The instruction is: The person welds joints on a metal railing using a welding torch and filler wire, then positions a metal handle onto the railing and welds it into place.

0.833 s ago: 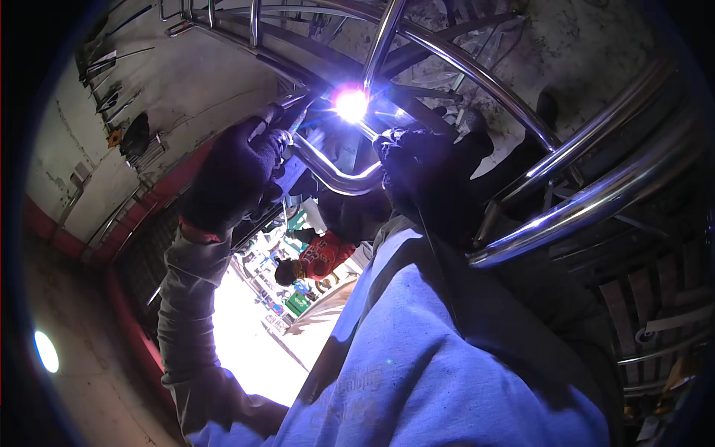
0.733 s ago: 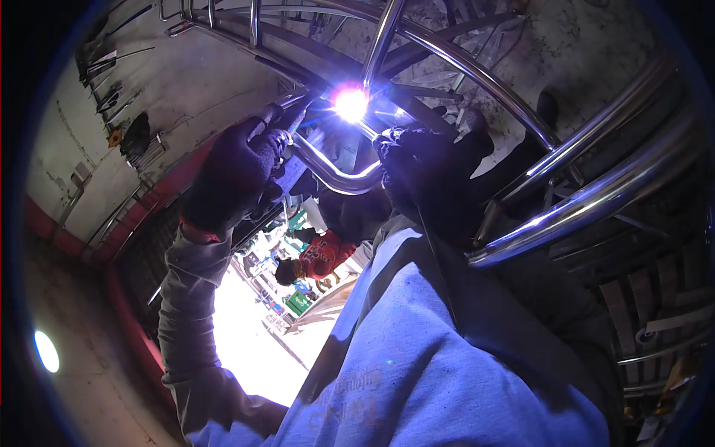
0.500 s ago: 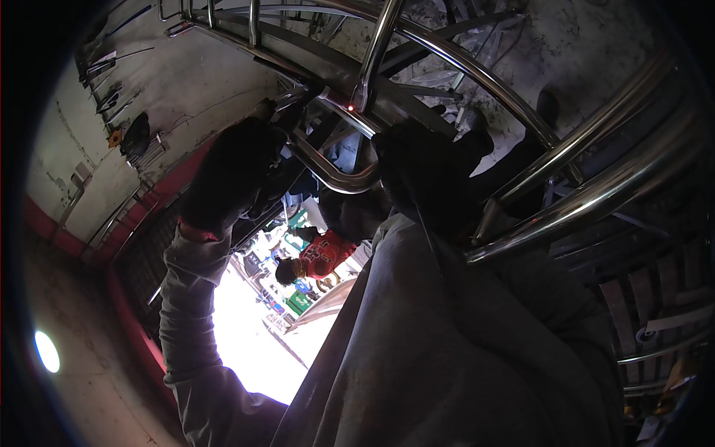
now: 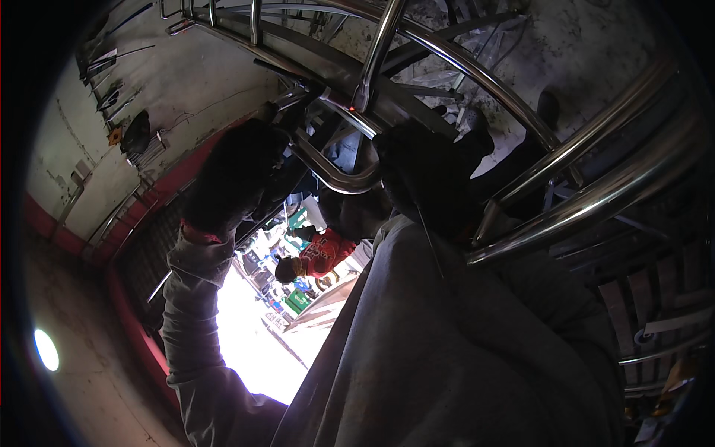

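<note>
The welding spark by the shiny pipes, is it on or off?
Off. No bright arc shows at the joint, only a tiny red glow between the gloved left hand and right hand.

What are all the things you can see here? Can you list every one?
Shiny tubes: many, silver, joined in a frame, top and right.
Bent tube: one, silver, between the hands.
Other person: one, red top, centre, in the bright doorway.
Tools on the wall: several, dark, upper left.
Round light: one, white, lower left.
Left hand: dark glove, grey sleeve, by the bent tube.
Right hand: dark glove, grey sleeve, among the tubes.
</note>
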The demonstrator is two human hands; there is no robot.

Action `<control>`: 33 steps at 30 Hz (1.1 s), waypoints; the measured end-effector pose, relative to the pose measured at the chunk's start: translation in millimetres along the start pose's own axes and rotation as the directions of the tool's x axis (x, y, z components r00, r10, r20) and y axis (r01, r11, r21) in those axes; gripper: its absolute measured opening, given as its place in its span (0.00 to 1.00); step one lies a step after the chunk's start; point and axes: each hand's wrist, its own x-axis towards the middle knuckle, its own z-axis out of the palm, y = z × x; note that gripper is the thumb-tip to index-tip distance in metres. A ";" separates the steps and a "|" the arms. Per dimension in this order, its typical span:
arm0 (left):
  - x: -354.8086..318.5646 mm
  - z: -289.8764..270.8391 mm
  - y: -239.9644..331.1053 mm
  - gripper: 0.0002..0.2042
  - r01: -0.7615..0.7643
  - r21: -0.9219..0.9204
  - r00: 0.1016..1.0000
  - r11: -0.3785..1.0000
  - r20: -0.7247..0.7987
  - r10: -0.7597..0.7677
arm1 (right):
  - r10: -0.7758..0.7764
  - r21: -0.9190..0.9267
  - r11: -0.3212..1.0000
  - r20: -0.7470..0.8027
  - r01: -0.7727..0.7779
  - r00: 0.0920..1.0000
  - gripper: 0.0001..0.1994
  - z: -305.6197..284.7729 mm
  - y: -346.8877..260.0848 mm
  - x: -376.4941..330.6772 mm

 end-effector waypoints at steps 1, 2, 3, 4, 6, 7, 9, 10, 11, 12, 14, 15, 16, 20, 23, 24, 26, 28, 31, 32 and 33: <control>-1.3 0.4 -0.5 0.21 -0.024 0.038 1.000 0.999 -0.012 0.024 | -0.002 0.001 1.000 0.000 0.002 1.000 0.23 0.0 -0.2 0.1; -1.4 -0.9 1.0 0.21 -0.021 0.040 1.000 0.999 -0.011 0.022 | -0.004 0.003 1.000 0.000 0.004 1.000 0.23 0.0 -0.5 0.3; 1.3 -1.3 3.3 0.16 -0.026 0.057 0.999 0.998 -0.025 0.028 | -0.004 0.001 1.000 0.000 0.004 1.000 0.23 -0.2 0.2 0.0; 3.1 -1.3 6.5 0.11 -0.030 0.074 0.999 0.997 -0.038 0.033 | -0.004 0.001 1.000 -0.001 0.004 1.000 0.23 -0.4 0.3 -0.5; 5.8 3.5 18.4 0.12 0.228 -0.075 0.973 0.971 -0.025 -0.230 | -0.005 0.001 1.000 -0.001 0.005 1.000 0.23 -0.5 0.5 -1.1; 7.3 5.6 24.6 0.14 0.467 -0.214 0.881 0.858 0.026 -0.473 | -0.006 0.001 1.000 -0.001 0.006 1.000 0.23 -0.5 0.7 -1.3; 20.6 -5.9 36.8 0.18 0.494 -0.114 0.869 0.862 0.033 -0.493 | -0.002 -0.008 1.000 0.000 0.002 1.000 0.23 -0.8 2.2 -1.1; 28.9 -11.7 46.1 0.17 0.631 -0.317 0.766 0.708 0.108 -0.634 | -0.001 -0.011 1.000 0.000 0.001 1.000 0.23 -1.1 3.0 -1.7; 33.8 -13.5 50.1 0.15 0.722 -0.486 0.646 0.492 0.217 -0.732 | 0.001 -0.015 1.000 0.001 -0.001 1.000 0.23 -1.5 4.1 -2.3; 16.7 -9.9 32.7 0.15 0.433 -0.286 0.897 0.855 0.039 -0.441 | -0.007 -0.005 1.000 -0.001 0.007 1.000 0.23 -1.9 0.6 -1.1; 10.2 -7.1 21.7 0.16 -0.044 0.092 0.991 0.995 -0.121 0.055 | -0.009 -0.006 1.000 0.000 0.009 1.000 0.23 -1.7 0.7 -0.6; 9.0 -7.4 21.7 0.16 -0.044 0.091 0.991 0.995 -0.122 0.055 | -0.010 -0.007 1.000 0.000 0.010 1.000 0.23 -1.8 0.8 -0.3; 7.7 -7.5 20.4 0.17 -0.023 0.085 0.996 0.996 -0.085 0.030 | -0.010 -0.008 1.000 0.000 0.010 1.000 0.23 -1.8 1.1 -0.4; 6.4 -5.7 17.0 0.17 0.031 0.027 0.999 0.999 -0.020 -0.031 | -0.011 -0.012 1.000 0.000 0.011 1.000 0.23 -2.2 1.7 0.0; 3.1 -2.8 17.3 0.16 -0.007 0.133 0.999 0.991 -0.052 0.014 | -0.013 -0.012 1.000 0.003 0.013 1.000 0.23 -2.6 1.8 -0.9; 3.7 -3.4 18.5 0.16 -0.006 0.133 0.999 0.991 -0.051 0.013 | -0.014 -0.011 1.000 0.004 0.014 1.000 0.23 -2.8 1.8 -1.5; 6.7 -5.3 19.9 0.18 -0.013 0.062 0.999 0.998 -0.048 0.016 | -0.015 -0.012 1.000 0.004 0.015 1.000 0.23 -3.0 2.3 -1.9; 6.1 -5.8 20.8 0.18 -0.016 0.074 0.999 0.997 -0.041 0.019 | -0.017 -0.012 1.000 0.004 0.017 1.000 0.23 -3.2 2.6 -2.0; 4.8 -6.7 22.7 0.18 -0.014 0.076 0.999 0.997 -0.046 0.018 | -0.020 -0.013 1.000 0.003 0.020 1.000 0.23 -3.3 2.6 -1.6; 4.6 -6.6 22.9 0.18 -0.010 0.064 0.998 0.998 -0.058 0.014 | -0.021 -0.014 1.000 0.003 0.021 1.000 0.23 -3.2 2.8 -1.4; 3.7 -4.9 21.7 0.18 -0.010 0.064 0.998 0.998 -0.059 0.014 | -0.022 -0.015 1.000 0.003 0.022 1.000 0.23 -3.0 2.8 -1.2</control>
